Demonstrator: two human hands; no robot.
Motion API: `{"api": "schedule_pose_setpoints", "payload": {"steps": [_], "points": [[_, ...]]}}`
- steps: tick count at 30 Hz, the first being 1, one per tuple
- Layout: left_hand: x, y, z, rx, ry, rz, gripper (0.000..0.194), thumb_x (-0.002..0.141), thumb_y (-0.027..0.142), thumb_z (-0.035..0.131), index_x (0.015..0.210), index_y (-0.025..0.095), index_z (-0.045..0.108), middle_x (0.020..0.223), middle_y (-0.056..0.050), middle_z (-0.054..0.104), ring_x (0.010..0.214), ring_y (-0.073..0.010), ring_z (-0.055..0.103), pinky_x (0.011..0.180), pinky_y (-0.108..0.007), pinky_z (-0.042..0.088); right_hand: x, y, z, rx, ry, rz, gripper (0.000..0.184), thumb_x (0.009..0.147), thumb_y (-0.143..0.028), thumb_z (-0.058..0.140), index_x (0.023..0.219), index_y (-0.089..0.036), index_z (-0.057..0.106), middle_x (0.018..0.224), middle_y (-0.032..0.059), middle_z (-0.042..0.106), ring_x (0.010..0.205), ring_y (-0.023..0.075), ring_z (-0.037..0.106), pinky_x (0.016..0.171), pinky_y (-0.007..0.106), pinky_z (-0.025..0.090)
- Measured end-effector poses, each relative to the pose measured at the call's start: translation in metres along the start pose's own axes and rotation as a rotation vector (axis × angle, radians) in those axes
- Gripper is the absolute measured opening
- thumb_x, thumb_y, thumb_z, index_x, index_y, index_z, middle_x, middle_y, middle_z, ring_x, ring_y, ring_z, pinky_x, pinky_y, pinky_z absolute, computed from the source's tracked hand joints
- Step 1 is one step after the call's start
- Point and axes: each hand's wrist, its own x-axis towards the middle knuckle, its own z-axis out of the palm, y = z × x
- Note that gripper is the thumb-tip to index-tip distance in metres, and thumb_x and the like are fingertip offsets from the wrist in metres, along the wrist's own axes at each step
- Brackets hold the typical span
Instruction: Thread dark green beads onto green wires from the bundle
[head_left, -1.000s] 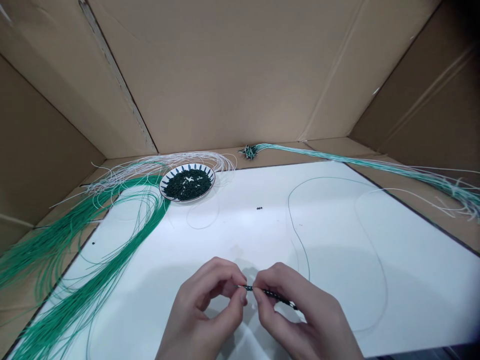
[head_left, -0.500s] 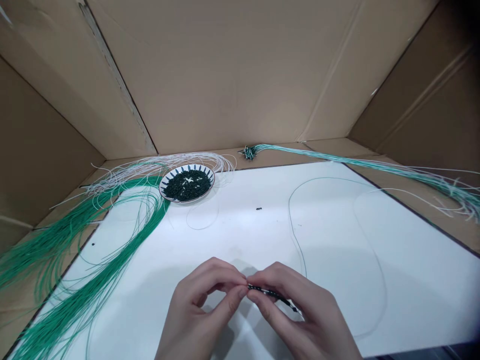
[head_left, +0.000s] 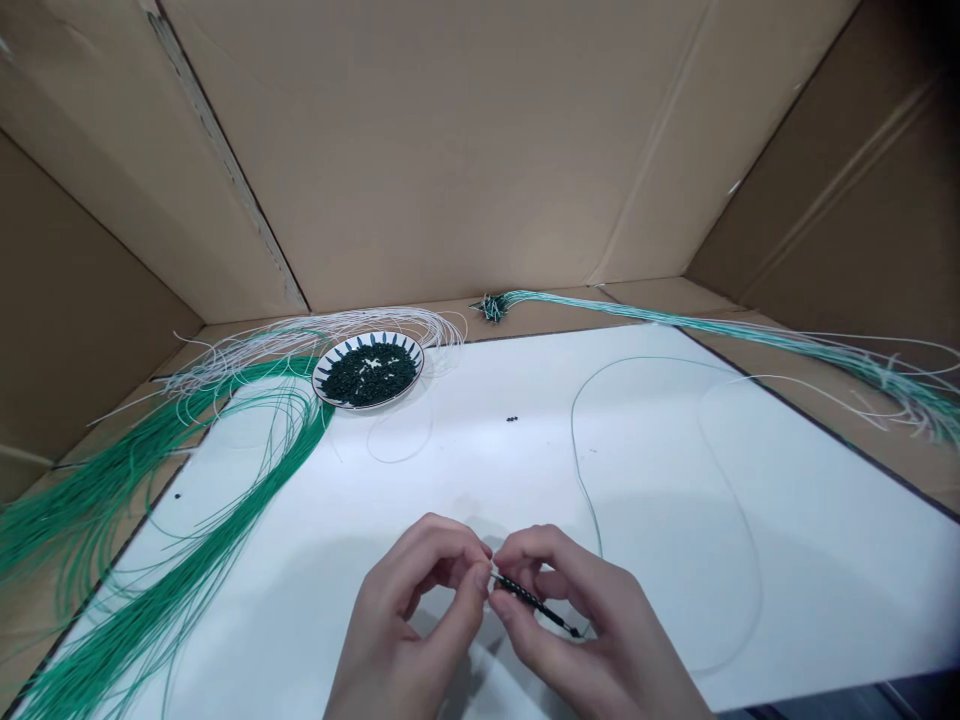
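Observation:
A short dark strip of small black beads [head_left: 536, 602] slants down to the right between my hands, close to the board's near side. My right hand [head_left: 600, 610] is closed on it, thumb below and forefinger above. At the strip's upper left end a bit of white cord [head_left: 493, 574] shows, pinched between the thumb and fingers of my left hand [head_left: 424, 605]. The fingertips of both hands nearly meet there. A thin pale green cord [head_left: 576, 440] loops over the board and runs down behind my right hand.
A patterned plate [head_left: 321, 362] full of dark beads stands at the back left. Green cords [head_left: 217, 545] and white cords [head_left: 337, 322] lie beside it. A tied cord bundle [head_left: 637, 312] stretches along the back right. Loose beads [head_left: 512, 419] rest on the white board [head_left: 480, 470]. Cardboard walls [head_left: 465, 150] surround it.
My fingertips have parted slightly, and white cord now shows at the bead strip's left end. More of the strip is visible. The whole view has shifted a little.

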Motion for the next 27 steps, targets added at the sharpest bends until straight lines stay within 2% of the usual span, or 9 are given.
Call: {"api": "schedule_pose_setpoints", "payload": {"steps": [4, 10, 14, 17, 19, 23, 27], "points": [[0.0, -0.004, -0.001, 0.031, -0.022, 0.018, 0.02, 0.093, 0.033, 0.066, 0.075, 0.025, 0.068, 0.084, -0.001, 0.065, 0.078, -0.0188, 0.061, 0.072, -0.026, 0.046, -0.001, 0.0, -0.003, 0.013, 0.018, 0.008, 0.013, 0.095, -0.028, 0.064, 0.086, -0.026, 0.072, 0.079, -0.0023, 0.073, 0.073, 0.0149, 0.066, 0.068, 0.021, 0.051], [-0.002, -0.011, 0.013, -0.123, -0.003, -0.015, 0.024, 0.096, 0.039, 0.063, 0.078, 0.024, 0.065, 0.083, 0.0, 0.059, 0.075, -0.0175, 0.056, 0.07, -0.025, 0.044, -0.007, 0.008, -0.01, 0.021, 0.022, 0.026, 0.014, 0.095, -0.024, 0.065, 0.086, -0.029, 0.075, 0.083, -0.0044, 0.078, 0.077, 0.014, 0.072, 0.062, 0.015, 0.054], [-0.002, -0.012, 0.019, -0.136, 0.02, -0.073, 0.027, 0.095, 0.044, 0.064, 0.078, 0.023, 0.063, 0.077, 0.002, 0.055, 0.072, -0.0162, 0.055, 0.07, -0.024, 0.044, -0.012, 0.022, -0.018, -0.128, 0.024, -0.18, 0.014, 0.098, -0.017, 0.065, 0.104, -0.027, 0.073, 0.093, -0.0041, 0.081, 0.081, 0.0134, 0.074, 0.069, 0.016, 0.055], [-0.001, -0.015, 0.02, -0.086, 0.06, -0.084, 0.025, 0.094, 0.043, 0.064, 0.079, 0.023, 0.063, 0.073, 0.004, 0.055, 0.07, -0.0159, 0.055, 0.069, -0.024, 0.042, -0.012, 0.03, -0.023, -0.263, 0.03, -0.389, 0.013, 0.102, -0.018, 0.063, 0.113, -0.02, 0.069, 0.093, 0.0017, 0.079, 0.08, 0.0162, 0.074, 0.073, 0.022, 0.056], [-0.001, -0.016, 0.021, -0.052, 0.092, -0.084, 0.024, 0.094, 0.043, 0.063, 0.08, 0.023, 0.062, 0.068, 0.004, 0.056, 0.068, -0.016, 0.055, 0.068, -0.025, 0.041, -0.012, 0.032, -0.026, -0.311, 0.049, -0.477, 0.013, 0.105, -0.021, 0.059, 0.112, -0.016, 0.069, 0.089, 0.0052, 0.079, 0.076, 0.0181, 0.074, 0.072, 0.026, 0.056], [-0.004, -0.014, 0.027, 0.015, 0.134, -0.116, 0.026, 0.094, 0.043, 0.06, 0.08, 0.022, 0.061, 0.062, 0.005, 0.055, 0.065, -0.016, 0.053, 0.066, -0.025, 0.039, -0.013, 0.033, -0.028, -0.302, 0.096, -0.44, 0.022, 0.108, -0.031, 0.054, 0.1, -0.017, 0.07, 0.084, 0.0053, 0.077, 0.073, 0.0191, 0.073, 0.067, 0.028, 0.055], [-0.009, -0.009, 0.036, 0.017, 0.092, -0.111, 0.026, 0.092, 0.044, 0.064, 0.079, 0.022, 0.061, 0.063, 0.005, 0.053, 0.063, -0.0156, 0.052, 0.061, -0.024, 0.038, -0.017, 0.026, -0.031, -0.215, 0.071, -0.383, 0.014, 0.105, -0.032, 0.059, 0.107, -0.021, 0.068, 0.091, 0.0044, 0.075, 0.081, 0.0198, 0.072, 0.071, 0.027, 0.056]]}}
